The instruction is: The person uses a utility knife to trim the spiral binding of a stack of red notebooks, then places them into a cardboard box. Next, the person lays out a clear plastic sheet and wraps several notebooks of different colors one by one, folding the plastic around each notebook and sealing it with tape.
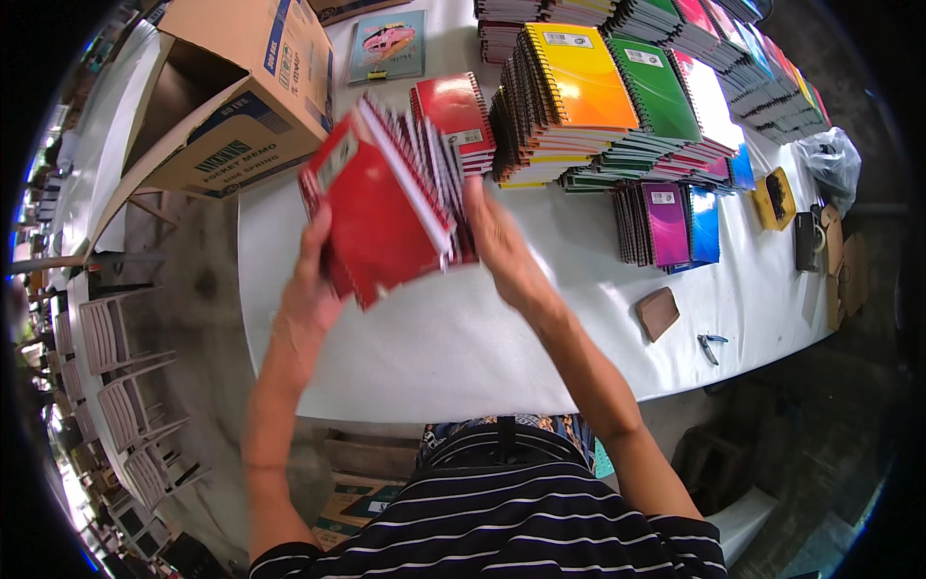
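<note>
Between my two hands I hold a tilted batch of red spiral notebooks [381, 207], slightly blurred and fanned at the bindings, above the white table. My left hand [313, 265] grips the batch at its lower left side, with the fingers partly hidden. Against the right side presses my right hand [494, 232], its thumb pointing up. Just behind the batch stands a small stack of red notebooks [455, 108]. To its right rise tall stacks of yellow notebooks [584, 77] and green notebooks [654, 87].
An open cardboard box [231, 145] sits at the left edge. A light-blue notebook [388, 46] lies behind. Purple notebooks [666, 227] and blue notebooks [704, 222] are right, near a brown block [658, 314], pliers [711, 347], a yellow container [775, 200] and a tape roll [818, 237].
</note>
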The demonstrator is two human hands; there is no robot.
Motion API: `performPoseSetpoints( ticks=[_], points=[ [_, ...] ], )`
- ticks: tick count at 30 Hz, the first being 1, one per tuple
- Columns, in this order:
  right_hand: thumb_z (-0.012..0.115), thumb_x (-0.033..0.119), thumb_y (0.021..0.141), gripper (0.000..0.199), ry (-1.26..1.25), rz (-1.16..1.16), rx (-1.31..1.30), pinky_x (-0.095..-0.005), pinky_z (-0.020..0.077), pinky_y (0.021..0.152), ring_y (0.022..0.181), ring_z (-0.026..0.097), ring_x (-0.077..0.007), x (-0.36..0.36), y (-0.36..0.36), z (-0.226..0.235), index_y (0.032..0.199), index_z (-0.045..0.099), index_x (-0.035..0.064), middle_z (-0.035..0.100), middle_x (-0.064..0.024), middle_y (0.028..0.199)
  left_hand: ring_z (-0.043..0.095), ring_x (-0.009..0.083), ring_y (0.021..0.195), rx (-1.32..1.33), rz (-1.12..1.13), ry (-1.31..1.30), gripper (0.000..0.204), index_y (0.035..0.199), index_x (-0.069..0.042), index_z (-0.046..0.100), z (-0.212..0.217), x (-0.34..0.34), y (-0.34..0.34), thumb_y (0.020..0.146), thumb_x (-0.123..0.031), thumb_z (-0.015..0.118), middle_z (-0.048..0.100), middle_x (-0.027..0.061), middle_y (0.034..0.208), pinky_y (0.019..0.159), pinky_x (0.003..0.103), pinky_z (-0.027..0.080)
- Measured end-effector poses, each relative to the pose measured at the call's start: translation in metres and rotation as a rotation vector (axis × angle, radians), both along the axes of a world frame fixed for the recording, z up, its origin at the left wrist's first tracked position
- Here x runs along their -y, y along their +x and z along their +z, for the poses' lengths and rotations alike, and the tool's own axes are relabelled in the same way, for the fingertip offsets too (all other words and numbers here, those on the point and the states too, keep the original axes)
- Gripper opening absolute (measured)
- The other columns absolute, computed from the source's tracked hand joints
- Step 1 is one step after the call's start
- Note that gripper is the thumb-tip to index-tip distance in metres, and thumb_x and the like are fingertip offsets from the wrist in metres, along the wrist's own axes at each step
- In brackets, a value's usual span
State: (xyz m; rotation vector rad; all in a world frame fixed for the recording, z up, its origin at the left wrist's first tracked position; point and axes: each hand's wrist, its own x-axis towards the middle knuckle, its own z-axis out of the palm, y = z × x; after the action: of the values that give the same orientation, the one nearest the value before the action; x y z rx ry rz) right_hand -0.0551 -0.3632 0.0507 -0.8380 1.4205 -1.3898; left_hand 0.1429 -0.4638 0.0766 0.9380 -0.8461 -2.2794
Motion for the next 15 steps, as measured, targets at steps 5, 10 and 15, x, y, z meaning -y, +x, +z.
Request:
performPoseSetpoints(
  ticks=[5,10,15],
  points=[
    [0.028,0.06,0.1,0.073,-0.142,-0.09,-0.019,-0.0323,0.0333,0.103,0.11,0.049,-0.0236,0.08,-0.043,0.023,0.122,0.05,-0.0061,0.056,-0.0198,0.115,0.052,0.0208,0.12,-0.021,-0.079,-0.298,0.075,0.138,-0.005,0.039,0.058,0.065,-0.068,0.084,-0.049,0.068,0.051,0.0101,0.132,0.102,0.04,0.043],
    [0.027,0.065,0.097,0.084,0.112,-0.216,0.005,-0.038,0.0375,0.1,0.113,0.052,-0.0283,0.121,-0.079,-0.002,0.121,0.052,-0.0103,0.058,-0.0242,0.117,0.052,0.0234,0.117,-0.034,-0.079,-0.3,0.077,0.136,-0.005,0.042,0.049,0.092,-0.11,0.079,-0.046,0.074,0.054,0.0107,0.127,0.095,0.047,0.047],
    [0.023,0.054,0.102,0.073,0.019,-0.266,-0.095,-0.0383,0.0388,0.099,0.11,0.056,-0.0324,0.122,-0.068,-0.02,0.125,0.052,-0.0092,0.06,-0.024,0.118,0.054,0.0229,0.116,-0.003,-0.113,-0.231,0.08,0.135,-0.006,0.044,0.01,0.111,-0.111,0.075,-0.048,0.076,0.054,0.0111,0.129,0.097,0.045,0.045]
  ],
)
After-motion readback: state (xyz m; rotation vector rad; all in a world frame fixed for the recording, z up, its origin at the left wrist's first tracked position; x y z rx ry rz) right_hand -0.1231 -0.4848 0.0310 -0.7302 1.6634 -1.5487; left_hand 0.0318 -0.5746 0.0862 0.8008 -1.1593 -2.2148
